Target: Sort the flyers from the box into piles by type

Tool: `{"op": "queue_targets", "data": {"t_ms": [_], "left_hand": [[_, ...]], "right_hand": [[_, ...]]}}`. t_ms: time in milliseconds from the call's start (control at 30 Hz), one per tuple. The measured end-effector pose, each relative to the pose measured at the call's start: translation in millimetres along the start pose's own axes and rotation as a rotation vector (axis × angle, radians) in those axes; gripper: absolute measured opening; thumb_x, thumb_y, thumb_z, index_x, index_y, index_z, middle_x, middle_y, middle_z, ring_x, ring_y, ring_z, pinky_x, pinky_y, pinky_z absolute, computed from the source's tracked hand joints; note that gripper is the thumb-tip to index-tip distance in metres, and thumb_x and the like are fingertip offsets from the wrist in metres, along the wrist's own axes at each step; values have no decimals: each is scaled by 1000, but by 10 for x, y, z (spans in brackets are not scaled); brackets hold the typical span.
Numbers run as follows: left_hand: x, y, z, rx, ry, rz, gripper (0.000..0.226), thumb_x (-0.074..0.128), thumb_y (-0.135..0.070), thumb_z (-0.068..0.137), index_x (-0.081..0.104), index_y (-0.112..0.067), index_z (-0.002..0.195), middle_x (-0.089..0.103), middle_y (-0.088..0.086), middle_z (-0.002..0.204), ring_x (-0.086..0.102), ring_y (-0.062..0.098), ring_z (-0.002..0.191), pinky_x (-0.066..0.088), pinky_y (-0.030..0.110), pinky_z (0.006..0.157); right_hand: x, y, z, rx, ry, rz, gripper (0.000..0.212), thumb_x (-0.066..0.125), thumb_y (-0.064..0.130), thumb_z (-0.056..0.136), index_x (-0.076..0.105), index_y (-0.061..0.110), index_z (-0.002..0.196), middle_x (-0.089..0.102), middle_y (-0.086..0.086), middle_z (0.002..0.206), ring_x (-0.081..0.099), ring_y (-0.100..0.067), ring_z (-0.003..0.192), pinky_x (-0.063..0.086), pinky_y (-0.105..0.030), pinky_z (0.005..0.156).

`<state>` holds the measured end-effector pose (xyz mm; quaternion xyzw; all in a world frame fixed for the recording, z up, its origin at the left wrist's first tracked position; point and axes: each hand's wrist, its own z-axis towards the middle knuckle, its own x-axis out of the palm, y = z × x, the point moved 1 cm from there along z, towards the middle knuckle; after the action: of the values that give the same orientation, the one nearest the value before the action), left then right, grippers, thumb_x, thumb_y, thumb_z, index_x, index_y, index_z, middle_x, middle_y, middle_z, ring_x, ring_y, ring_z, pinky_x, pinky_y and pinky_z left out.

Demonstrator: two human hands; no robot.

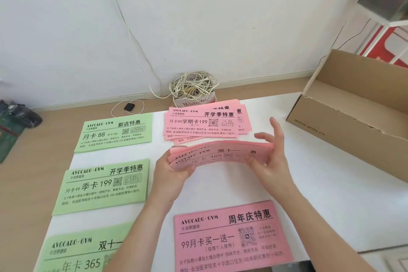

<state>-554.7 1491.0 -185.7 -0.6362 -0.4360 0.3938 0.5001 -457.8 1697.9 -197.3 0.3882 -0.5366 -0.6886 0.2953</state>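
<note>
Head view: white tabletop (309, 183), open cardboard box (353, 117) at right edge, inside hidden. Three green flyer piles (114, 132) left, two pink piles (205, 123) centre. Left hand (174, 172) and right hand (269, 157) fingers clamped on a pink flyer stack (220, 154), held above bare tabletop.

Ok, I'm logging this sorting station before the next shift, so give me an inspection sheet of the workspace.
Surface: white table, with wood-coloured floor showing beyond it.
Job's things: three green piles at left; fanned pink pile at the far edge, neat pink pile near; open cardboard box at right, its contents hidden.
Clutter: nothing seen on the table.
Grippers: left hand and right hand hold a pink stack by its ends.
Cables: tangled white cord bundle by the wall; black adapter on the floor.
Surroundings: white wall; red-and-white frame at right.
</note>
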Motion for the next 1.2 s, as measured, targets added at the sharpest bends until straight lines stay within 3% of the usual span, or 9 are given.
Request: {"op": "queue_targets", "data": {"t_ms": [133, 300, 400, 533, 633, 733, 867, 1067, 1200], "left_hand": [[22, 33, 42, 4, -61, 15, 37, 63, 21, 72, 63, -14, 84, 68, -6, 77, 61, 12, 75, 46, 19, 65], [-65, -43, 37, 52, 10, -42, 44, 58, 15, 61, 61, -19, 88, 65, -1, 86, 59, 15, 84, 46, 27, 72], [-68, -126, 27, 127, 120, -83, 29, 71, -2, 64, 63, -13, 90, 65, -1, 87, 61, 10, 83, 50, 22, 72], [13, -167, 11, 125, 79, -168, 13, 74, -16, 73, 65, -10, 78, 67, -8, 74, 61, 5, 73, 48, 15, 68], [81, -171, 35, 135, -6, -162, 22, 70, -31, 78, 67, -9, 80, 70, -3, 75, 62, 8, 78, 47, 15, 74], [141, -190, 84, 137, -87, -215, 13, 66, -22, 82, 65, -10, 78, 67, -2, 70, 59, 11, 75, 45, 20, 75], [69, -194, 122, 171, 64, -198, 28, 77, -33, 75, 61, -12, 85, 64, 0, 80, 58, 11, 77, 46, 16, 69], [7, -72, 178, 153, 84, -175, 22, 72, -6, 73, 55, -12, 85, 67, -2, 85, 61, 13, 84, 50, 22, 70], [2, -40, 194, 142, 104, -122, 33, 63, 20, 75, 53, -10, 85, 64, -5, 79, 61, 11, 79, 51, 23, 67]], "right_hand": [[32, -23, 8, -278, -131, -234, 84, 66, 11, 81, 17, 34, 145, 47, -1, 127, 55, -24, 107, 45, -33, 89], [-13, 18, 4, -434, -58, -386, 53, 52, 12, 83, 46, 22, 135, 50, -5, 115, 51, -6, 98, 42, -10, 84], [-14, -47, -11, -425, -95, -374, 45, 54, 3, 81, 61, 16, 123, 48, -6, 113, 50, -7, 99, 42, -14, 85], [5, -53, -40, -218, -156, -181, 54, 53, 0, 78, 57, 25, 125, 51, 2, 111, 52, -10, 105, 46, -26, 82], [42, -6, -63, -197, -102, -136, 63, 52, -2, 80, 43, 32, 133, 55, 3, 108, 54, -10, 102, 43, -19, 84], [60, 19, -31, -288, -93, -247, 67, 51, -10, 81, 40, 26, 136, 53, 1, 101, 49, 0, 95, 36, -7, 83], [22, -57, 16, -333, -97, -324, 58, 49, -9, 80, 51, 20, 131, 48, -2, 97, 48, -1, 85, 37, -6, 82], [49, -55, 21, -382, -77, -342, 51, 48, -8, 80, 48, 20, 123, 48, -5, 107, 46, 10, 99, 36, -3, 80], [27, -100, 40, -392, -50, -385, 50, 47, -6, 82, 46, 20, 125, 49, -6, 102, 46, 7, 90, 37, -5, 75]]}}
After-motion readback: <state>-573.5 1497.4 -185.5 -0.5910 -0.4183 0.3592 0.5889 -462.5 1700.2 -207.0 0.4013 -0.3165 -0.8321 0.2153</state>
